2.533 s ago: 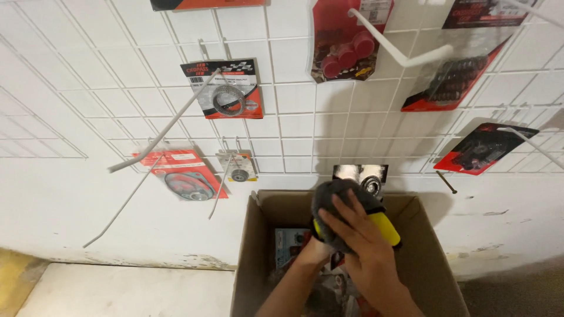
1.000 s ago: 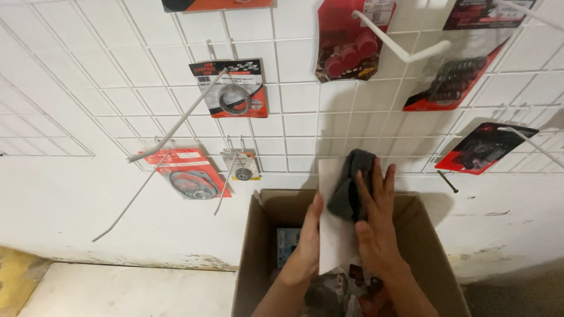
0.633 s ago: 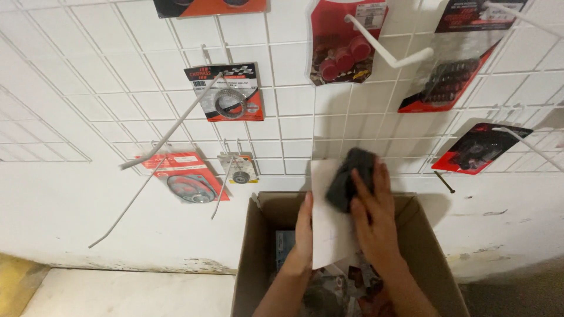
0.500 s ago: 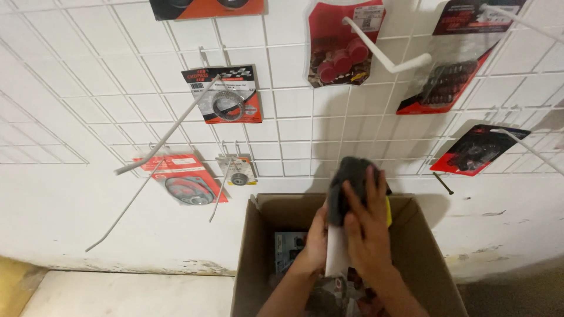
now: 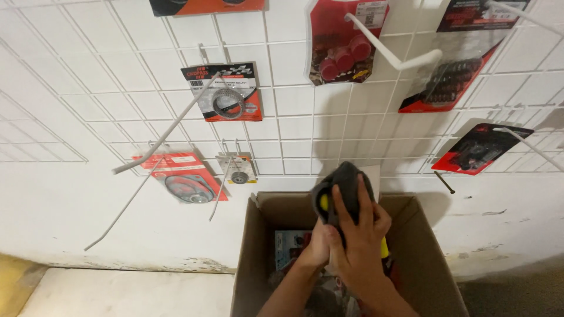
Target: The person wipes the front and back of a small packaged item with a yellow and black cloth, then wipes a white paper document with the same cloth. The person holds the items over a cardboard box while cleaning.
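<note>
Holding a dark packaged part [image 5: 345, 186] above the open cardboard box [image 5: 252, 258], your right hand [image 5: 358, 246] lies flat over its front with the fingers [image 5: 365, 202] stretched upward and pressed against the black bulge, while a yellow strip of the pack shows at the left edge of your grip and again lower down by your wrist. Your left hand [image 5: 317, 246] sits just beside the right one, tucked under and behind the pack, so you grip it from both sides (whether the left fingers curl fully round the back, you cannot tell from here, since the right hand covers them). A white backing card [image 5: 371, 176] peeks out just behind the top of what you hold. Directly below your grip the box stands against the wall, its flaps up, and inside it, down and to the left of your hands, lies a pale blue carton [image 5: 291, 246] among darker, indistinct items. Above your grip rises a white wire grid panel [image 5: 117, 76] with long white hooks; straight up from your hands hangs a red blister pack [image 5: 341, 41] with round red pieces, up and to the left a red-and-black card with a metal ring [image 5: 226, 94], farther left and lower a red card with a gasket [image 5: 185, 179], and just left of your grip a small pack with a bearing [image 5: 238, 170]. To the right of your hands hang two more red-and-black packs [image 5: 479, 149], well apart from the one you hold.
</note>
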